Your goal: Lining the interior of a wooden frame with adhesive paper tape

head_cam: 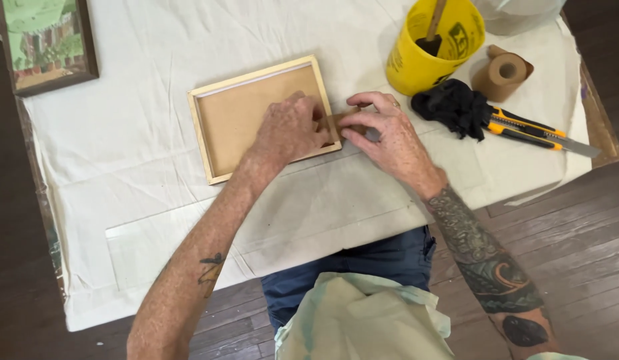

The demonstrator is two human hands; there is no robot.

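A small wooden picture frame (216, 133) lies face down on a white cloth, its brown backing board showing. My left hand (289, 130) presses flat on the backing near the frame's right edge. My right hand (383, 133) pinches a strip of brown paper tape (337, 121) that runs across the frame's right rail. Both hands meet at that edge.
A yellow bucket (416, 63) with a brush handle stands at the back right, beside a roll of brown tape (504, 72), a black rag (453, 107) and an orange utility knife (529, 130). A framed picture (46, 40) lies at the far left. A clear sheet (149, 247) rests near the table's front edge.
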